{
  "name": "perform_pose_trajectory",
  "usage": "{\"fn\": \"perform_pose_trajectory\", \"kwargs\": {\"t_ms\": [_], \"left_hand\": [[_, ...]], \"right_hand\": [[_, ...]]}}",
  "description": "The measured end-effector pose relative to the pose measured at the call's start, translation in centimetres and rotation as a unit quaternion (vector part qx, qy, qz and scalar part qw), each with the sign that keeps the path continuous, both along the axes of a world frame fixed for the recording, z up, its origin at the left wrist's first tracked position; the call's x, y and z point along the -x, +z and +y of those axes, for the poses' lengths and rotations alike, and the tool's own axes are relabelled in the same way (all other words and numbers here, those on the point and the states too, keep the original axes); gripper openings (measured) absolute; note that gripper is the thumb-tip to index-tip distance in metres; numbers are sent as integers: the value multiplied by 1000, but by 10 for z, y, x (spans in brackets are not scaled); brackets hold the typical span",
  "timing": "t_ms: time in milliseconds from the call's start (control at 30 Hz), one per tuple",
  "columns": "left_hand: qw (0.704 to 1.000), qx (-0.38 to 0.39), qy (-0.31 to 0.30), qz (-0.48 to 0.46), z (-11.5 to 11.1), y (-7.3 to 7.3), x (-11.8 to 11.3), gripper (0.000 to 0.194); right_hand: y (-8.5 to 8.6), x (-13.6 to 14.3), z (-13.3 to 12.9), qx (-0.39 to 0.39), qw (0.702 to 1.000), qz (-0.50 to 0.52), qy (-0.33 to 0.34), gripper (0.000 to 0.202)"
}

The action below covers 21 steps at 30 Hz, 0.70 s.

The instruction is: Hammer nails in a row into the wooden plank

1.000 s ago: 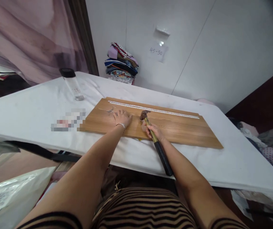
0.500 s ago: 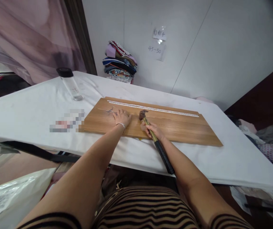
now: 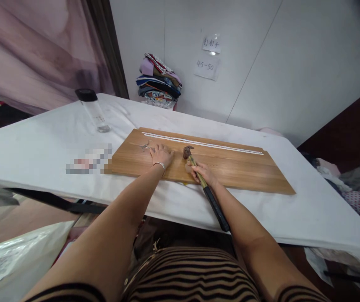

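My right hand (image 3: 203,173) is wrapped round the handle of a hammer (image 3: 213,201). Its rusty brown head rests on or just over a wooden board (image 3: 246,167), while the black grip points back over the table edge toward me. My left hand (image 3: 161,155) lies flat on the board, fingers stretched out, left of the hammer head. Just beyond its fingertips is a small pile of nails (image 3: 144,146). A few tiny dark marks dot the wood to the right of my right hand. Two white strips (image 3: 202,142) run along the board's far side.
The board lies on a table with a white cloth (image 3: 312,201). A clear bottle with a black lid (image 3: 95,111) stands at the back left. Folded clothes (image 3: 159,82) are stacked by the wall, which bears two paper notes (image 3: 207,67). A blurred patch (image 3: 88,161) covers something left of the board.
Both hands and the hammer stay in nearly the same place. The whole view has shifted very slightly.
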<state>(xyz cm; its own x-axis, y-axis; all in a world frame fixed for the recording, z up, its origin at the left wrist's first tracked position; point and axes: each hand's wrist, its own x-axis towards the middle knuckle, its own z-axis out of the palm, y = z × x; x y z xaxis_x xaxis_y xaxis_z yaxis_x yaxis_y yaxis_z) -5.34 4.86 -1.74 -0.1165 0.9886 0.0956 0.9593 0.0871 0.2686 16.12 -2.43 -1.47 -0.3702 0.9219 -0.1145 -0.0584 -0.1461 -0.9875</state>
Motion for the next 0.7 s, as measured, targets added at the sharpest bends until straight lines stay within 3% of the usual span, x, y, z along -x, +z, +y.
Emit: {"fn": "perform_pose_trajectory", "kwargs": {"t_ms": [133,300,533,633,700], "left_hand": [[998,-13,-45,-53,0,5,5,51],[986,-14,-20,-165,-13,9,7,58],[956,37,-80,-279,-53,5,-32,51],[915,50,-78,-393,-58,4,-48,46],[852,84,-68,-512,-56,3,-56,53]], "right_hand": [[-2,0,1,2,1000,-4,1,40],[-3,1,2,-5,1000,4,-3,37],[-5,5,0,-24,999,-2,-33,34],[-6,14,0,-46,997,13,-61,42],[-8,22,2,-72,992,19,-98,43]]}}
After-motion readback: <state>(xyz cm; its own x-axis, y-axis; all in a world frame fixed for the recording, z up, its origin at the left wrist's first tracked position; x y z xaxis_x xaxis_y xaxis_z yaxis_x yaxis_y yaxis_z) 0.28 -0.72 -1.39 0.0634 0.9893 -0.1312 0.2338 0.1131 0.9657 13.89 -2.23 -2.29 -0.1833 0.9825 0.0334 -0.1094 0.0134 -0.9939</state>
